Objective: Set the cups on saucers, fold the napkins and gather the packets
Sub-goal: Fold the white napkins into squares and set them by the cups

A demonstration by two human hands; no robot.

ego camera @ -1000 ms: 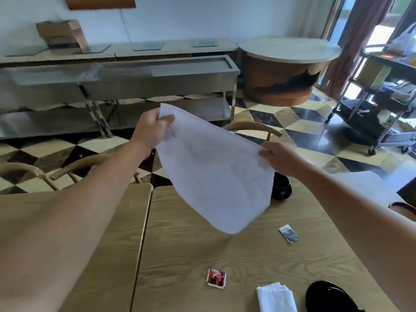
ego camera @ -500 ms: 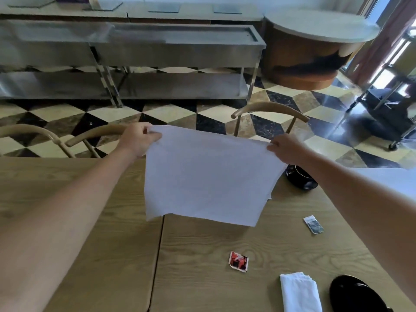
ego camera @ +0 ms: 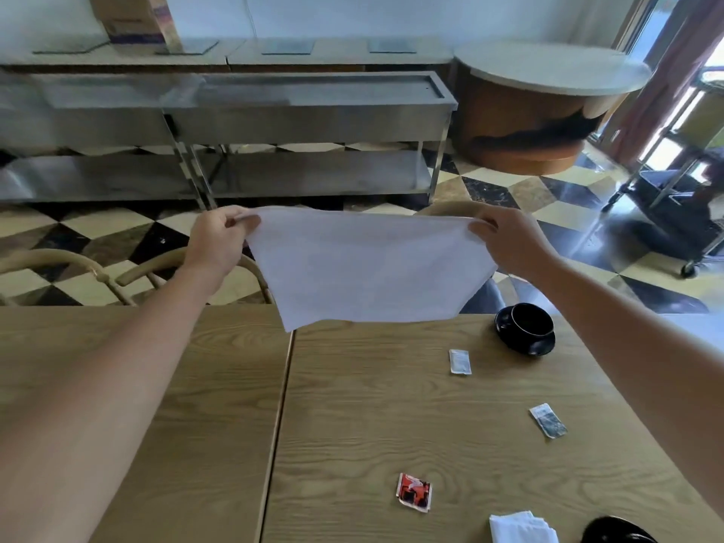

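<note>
Head view: at the near edge of the wooden surface [ego camera: 352,425] a folded white napkin [ego camera: 521,527] and a black saucer [ego camera: 617,531] are cut off by the frame. Beyond them, three packets lie apart: red [ego camera: 413,492], grey [ego camera: 547,420], white [ego camera: 459,361]. Farther off, a black cup [ego camera: 532,320] stands on its saucer, and the left hand [ego camera: 219,241] and right hand [ego camera: 509,241] each pinch a top corner of an open white napkin [ego camera: 368,268], hanging smooth above the far edge.

left hand [ego camera: 219,241]: raised, arm outstretched, fingers pinching
right hand [ego camera: 513,244]: raised level, arm outstretched, fingers pinching

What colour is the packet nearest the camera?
Red, with black and white print, on the packet; the head view shows it.
</note>
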